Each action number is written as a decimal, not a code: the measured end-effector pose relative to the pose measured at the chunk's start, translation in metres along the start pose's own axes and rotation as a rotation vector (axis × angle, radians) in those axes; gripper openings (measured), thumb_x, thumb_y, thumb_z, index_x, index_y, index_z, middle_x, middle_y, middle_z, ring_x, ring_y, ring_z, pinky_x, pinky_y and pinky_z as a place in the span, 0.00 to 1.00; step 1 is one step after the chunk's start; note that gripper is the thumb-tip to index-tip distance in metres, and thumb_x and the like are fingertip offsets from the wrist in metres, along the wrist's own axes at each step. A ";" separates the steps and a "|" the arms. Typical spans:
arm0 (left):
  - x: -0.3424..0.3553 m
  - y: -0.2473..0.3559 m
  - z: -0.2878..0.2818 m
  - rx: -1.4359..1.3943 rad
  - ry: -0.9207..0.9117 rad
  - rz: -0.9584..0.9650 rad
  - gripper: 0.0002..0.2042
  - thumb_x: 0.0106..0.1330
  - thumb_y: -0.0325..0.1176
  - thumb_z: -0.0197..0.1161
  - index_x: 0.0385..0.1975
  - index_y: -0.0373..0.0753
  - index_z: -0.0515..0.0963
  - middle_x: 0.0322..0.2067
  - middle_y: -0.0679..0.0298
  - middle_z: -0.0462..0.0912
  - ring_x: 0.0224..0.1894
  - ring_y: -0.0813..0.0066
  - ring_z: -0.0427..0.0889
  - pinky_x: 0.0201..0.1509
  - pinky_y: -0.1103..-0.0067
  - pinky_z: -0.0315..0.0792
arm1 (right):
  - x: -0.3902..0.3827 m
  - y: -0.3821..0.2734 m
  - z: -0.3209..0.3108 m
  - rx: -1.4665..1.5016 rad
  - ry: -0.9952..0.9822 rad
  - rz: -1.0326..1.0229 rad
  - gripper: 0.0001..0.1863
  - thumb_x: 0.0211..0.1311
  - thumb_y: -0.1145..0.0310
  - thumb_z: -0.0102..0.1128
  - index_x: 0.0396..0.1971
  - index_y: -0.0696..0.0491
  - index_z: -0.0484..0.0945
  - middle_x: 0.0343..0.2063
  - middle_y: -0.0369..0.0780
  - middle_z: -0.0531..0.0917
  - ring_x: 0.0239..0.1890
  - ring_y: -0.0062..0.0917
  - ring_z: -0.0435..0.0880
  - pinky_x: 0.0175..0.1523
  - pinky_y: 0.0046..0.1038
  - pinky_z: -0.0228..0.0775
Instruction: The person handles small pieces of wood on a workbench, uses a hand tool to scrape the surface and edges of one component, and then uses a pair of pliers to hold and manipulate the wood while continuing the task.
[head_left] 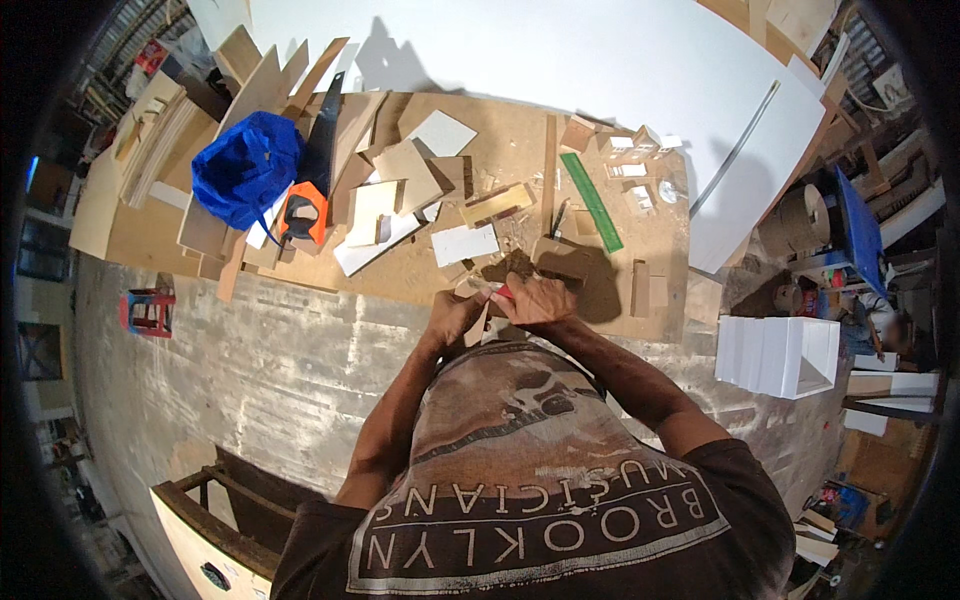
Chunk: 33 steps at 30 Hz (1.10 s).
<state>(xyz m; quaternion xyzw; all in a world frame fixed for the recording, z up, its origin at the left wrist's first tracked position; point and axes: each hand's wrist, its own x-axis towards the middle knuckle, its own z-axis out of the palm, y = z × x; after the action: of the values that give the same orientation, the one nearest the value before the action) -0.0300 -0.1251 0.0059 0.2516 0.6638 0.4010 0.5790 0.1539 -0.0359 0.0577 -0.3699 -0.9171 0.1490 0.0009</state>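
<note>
Close to my body at the worktable's near edge, both hands are closed and almost touching. My left hand (pixel 455 318) grips a small thin piece of board (pixel 478 332), light brown in colour. In my right hand (pixel 541 302) is a small red object (pixel 503 292), pressed near that piece; my fingers cover most of it, so its kind does not show. Beyond the hands lie a white board offcut (pixel 465 245) and a yellowish wooden strip (pixel 498 204). A green ruler (pixel 592 203) and a dark pen-like tool (pixel 560 218) lie farther right.
A handsaw (pixel 304 214) with an orange handle lies left, beside a blue bag (pixel 248 168) and leaning boards. Small model-house parts (pixel 640 145) stand at the far right of the brown worktable (pixel 655 235). White boxes (pixel 765 355) and a red stool (pixel 148 312) flank the table.
</note>
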 end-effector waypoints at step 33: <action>0.009 0.017 0.007 -0.038 -0.289 0.229 0.20 0.66 0.40 0.72 0.51 0.36 0.77 0.37 0.67 0.83 0.35 0.78 0.80 0.40 0.77 0.77 | 0.038 0.041 0.026 0.847 -0.021 -0.025 0.22 0.64 0.51 0.66 0.32 0.58 0.76 0.22 0.33 0.72 0.27 0.24 0.72 0.33 0.31 0.64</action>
<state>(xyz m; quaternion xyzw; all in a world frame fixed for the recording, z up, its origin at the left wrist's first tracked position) -0.0271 -0.1065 0.0148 0.3695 0.5330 0.4365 0.6236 0.1511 0.0108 0.0175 -0.3242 -0.7792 0.5164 0.1454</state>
